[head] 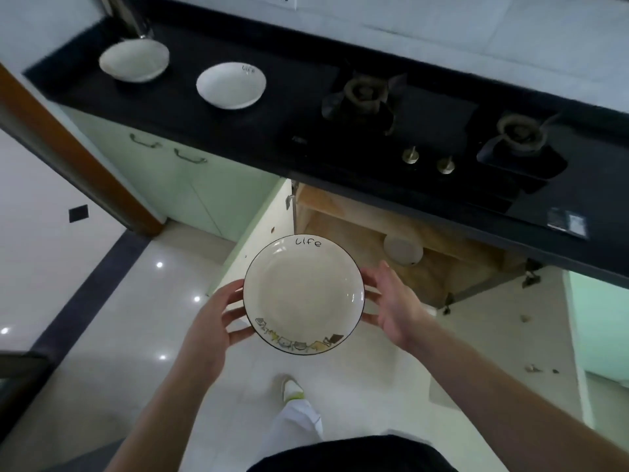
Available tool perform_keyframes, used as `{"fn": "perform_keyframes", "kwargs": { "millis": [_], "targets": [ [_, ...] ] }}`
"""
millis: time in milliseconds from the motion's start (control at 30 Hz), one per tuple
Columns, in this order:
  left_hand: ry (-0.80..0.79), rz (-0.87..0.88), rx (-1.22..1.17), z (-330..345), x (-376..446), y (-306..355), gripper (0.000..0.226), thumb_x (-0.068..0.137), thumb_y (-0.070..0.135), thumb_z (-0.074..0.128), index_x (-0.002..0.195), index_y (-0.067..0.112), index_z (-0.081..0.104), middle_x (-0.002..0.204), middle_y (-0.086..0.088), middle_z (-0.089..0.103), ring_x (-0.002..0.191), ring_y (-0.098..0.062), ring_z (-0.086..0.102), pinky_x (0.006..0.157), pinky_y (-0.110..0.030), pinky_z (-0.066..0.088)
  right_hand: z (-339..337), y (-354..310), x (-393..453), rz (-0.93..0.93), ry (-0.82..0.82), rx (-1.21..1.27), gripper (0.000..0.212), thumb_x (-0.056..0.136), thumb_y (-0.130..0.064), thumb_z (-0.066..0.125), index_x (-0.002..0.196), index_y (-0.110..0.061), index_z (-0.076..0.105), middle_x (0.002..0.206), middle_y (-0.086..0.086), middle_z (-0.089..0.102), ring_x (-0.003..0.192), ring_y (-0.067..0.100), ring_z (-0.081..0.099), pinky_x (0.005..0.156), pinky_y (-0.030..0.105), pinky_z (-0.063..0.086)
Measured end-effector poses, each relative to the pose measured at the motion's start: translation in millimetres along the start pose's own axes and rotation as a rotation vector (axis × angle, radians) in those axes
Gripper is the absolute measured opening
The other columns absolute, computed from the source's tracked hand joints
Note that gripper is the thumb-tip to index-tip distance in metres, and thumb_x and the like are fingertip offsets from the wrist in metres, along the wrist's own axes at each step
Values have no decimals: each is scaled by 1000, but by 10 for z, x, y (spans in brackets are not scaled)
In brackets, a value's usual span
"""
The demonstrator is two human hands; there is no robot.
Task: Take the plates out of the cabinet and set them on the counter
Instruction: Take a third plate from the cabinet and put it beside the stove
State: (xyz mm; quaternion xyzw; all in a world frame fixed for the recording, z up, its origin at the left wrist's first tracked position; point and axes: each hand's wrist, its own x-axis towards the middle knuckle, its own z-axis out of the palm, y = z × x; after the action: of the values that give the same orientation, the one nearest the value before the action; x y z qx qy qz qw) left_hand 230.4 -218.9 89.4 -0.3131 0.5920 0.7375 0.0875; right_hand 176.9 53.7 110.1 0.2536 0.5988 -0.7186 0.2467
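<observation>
Two on the counter: a plain white glazed plate (134, 59) sits far left on the black stone counter (190, 107), and a second white plate with "life" lettering (231, 85) lies just right of it, apart from it.
Left hand: the left hand (218, 318) cups the near-left rim, fingers curled under the edge and gripping.
Plate in play: a round cream ceramic plate with a dark rim line and a cartoon border (304, 294) is carried level in mid-air, above the pale tiled floor (112, 335) and in front of the open wooden cabinet (391, 233).
Right hand: the right hand (391, 301) holds the opposite rim, fingers beneath it.
Handling: stiff, glossy glaze, likely slick and breakable; moderate weight, I'd judge. Opposite rim edges with fingers underneath look the safest hold.
Still inside: one pale round piece (403, 250) shows on the cabinet shelf; whether it's a plate, I can't tell.
</observation>
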Motion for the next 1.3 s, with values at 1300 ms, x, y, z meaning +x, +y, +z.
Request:
{"fn": "perform_keyframes", "kwargs": {
  "millis": [1300],
  "targets": [
    [-677, 34, 310, 1805, -2154, -112, 42, 102, 35, 30, 119, 19, 66, 114, -8, 67, 98, -27, 62, 70, -43, 54, -1917, 818, -3283, -350, 438, 537, 51, 103, -44, 29, 120, -12, 65, 120, 6, 64, 103, 21, 60, 78, 43, 53]
  ]
}}
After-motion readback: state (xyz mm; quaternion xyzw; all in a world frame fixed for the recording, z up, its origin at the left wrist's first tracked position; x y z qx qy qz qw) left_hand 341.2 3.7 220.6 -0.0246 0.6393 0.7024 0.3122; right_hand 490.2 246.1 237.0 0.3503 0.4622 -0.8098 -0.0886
